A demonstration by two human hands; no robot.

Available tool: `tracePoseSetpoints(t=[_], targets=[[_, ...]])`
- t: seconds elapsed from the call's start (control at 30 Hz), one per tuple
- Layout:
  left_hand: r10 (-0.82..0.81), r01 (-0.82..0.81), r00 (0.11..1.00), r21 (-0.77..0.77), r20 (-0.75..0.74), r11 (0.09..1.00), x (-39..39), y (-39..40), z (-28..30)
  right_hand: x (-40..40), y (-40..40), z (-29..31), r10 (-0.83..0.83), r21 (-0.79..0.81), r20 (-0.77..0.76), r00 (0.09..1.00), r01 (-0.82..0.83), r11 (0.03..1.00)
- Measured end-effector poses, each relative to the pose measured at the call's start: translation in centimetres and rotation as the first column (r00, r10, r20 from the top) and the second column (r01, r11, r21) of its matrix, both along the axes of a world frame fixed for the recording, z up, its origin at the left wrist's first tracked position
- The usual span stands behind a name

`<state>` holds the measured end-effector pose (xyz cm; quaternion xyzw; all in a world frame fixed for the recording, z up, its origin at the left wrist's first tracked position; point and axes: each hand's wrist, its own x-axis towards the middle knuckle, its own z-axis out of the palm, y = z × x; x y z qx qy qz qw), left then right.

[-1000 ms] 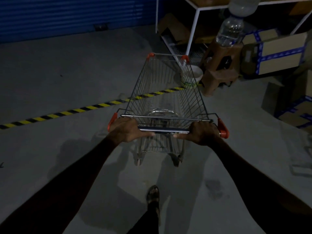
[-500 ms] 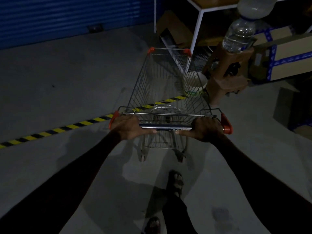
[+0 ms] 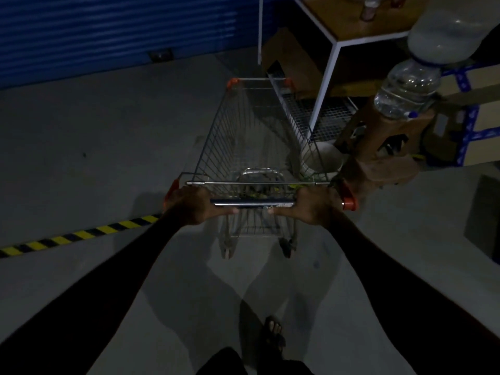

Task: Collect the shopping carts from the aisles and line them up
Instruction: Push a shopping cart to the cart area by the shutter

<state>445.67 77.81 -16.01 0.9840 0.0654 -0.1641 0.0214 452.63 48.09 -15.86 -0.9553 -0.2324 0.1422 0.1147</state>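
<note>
A wire shopping cart [image 3: 243,136] with orange corner caps stands in front of me on the grey floor, its basket empty. My left hand [image 3: 193,203] grips the left end of the cart's handle bar [image 3: 251,204]. My right hand [image 3: 315,207] grips the right end of that bar. The cart's front end is close to a white-framed shelf unit [image 3: 324,85]. Its rear wheels show under the handle.
A brown stool [image 3: 378,147] with a clear water bottle [image 3: 405,90] on it stands right of the cart, a white bowl [image 3: 324,158] beside it. Cardboard boxes [image 3: 476,104] lie far right. Yellow-black floor tape [image 3: 67,238] runs left. A blue shutter [image 3: 108,31] closes the back.
The cart has rolled forward over the yellow-black tape toward the shelf unit and stool. Both hands keep their grip on the handle bar. My feet have stepped forward.
</note>
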Motion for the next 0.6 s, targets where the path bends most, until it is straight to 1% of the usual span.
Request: tracePoseSetpoints(t=[0.03,0.13,0.23,0.3,0.37,0.47,0.53,0.6], targets=[[0.004,-0.004,1.0,0.02,-0.012,1.0,1.7,0.3,-0.3,1.7,0.4,0.0,0.0,0.026,-0.012,1.0,0.0,1.0],[0.005,-0.004,1.0,0.069,-0.009,0.998,6.6,1.3,-1.2,7.1,1.3,-0.7,-0.04,-0.011,0.007,0.999,0.04,0.999],[0.041,-0.04,0.999,0.052,-0.024,0.998,11.3,2.2,-1.5,12.7,1.8,-2.1,-0.05,-0.055,0.042,0.998,0.052,0.997],[0.024,-0.023,1.0,0.064,-0.016,0.998,14.5,2.7,-1.7,16.0,2.5,-2.1,-0.059,-0.042,0.053,0.997,0.061,0.997],[0.013,-0.012,1.0,0.08,-0.008,0.997,17.9,3.5,-1.8,19.5,3.4,-2.5,-0.046,-0.015,0.038,0.998,0.047,0.999],[0.026,-0.025,1.0,0.096,-0.01,0.995,23.3,5.2,-2.1,24.1,5.0,-1.2,-0.044,-0.002,-0.008,0.999,0.044,0.999],[0.033,-0.033,0.999,0.075,-0.001,0.997,26.9,6.4,-2.1,27.3,6.3,-1.1,-0.054,-0.053,0.009,0.999,0.054,0.997],[0.049,-0.049,0.999,0.019,0.007,0.999,30.5,7.4,-1.7,31.3,7.5,-1.9,-0.09,-0.083,0.029,0.996,0.092,0.992]])
